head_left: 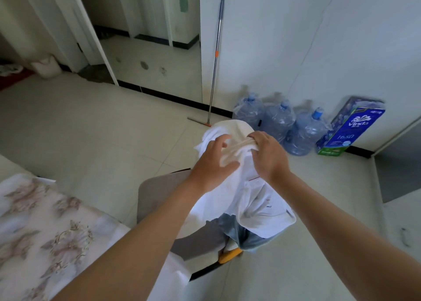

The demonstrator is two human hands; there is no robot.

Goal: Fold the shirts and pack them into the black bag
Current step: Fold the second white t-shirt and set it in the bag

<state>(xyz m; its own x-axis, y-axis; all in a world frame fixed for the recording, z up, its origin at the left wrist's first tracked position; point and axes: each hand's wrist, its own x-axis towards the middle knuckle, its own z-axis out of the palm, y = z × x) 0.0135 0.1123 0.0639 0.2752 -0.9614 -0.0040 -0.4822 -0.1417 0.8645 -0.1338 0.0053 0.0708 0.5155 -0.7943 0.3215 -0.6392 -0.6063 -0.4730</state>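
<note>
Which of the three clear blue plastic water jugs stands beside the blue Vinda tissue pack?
The far-right jug, right next to the tissue pack; the middle jug and the left jug stand farther off, toward the metal-handled mop.

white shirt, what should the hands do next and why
Probably close the left hand on the collar band beside the right hand, so the two can draw it out wide. The right hand pinches the bunched band, the left is spread open with no grip, and the white shirt hangs crumpled and unfolded over the chair; it likely needs spreading before any fold.
</note>
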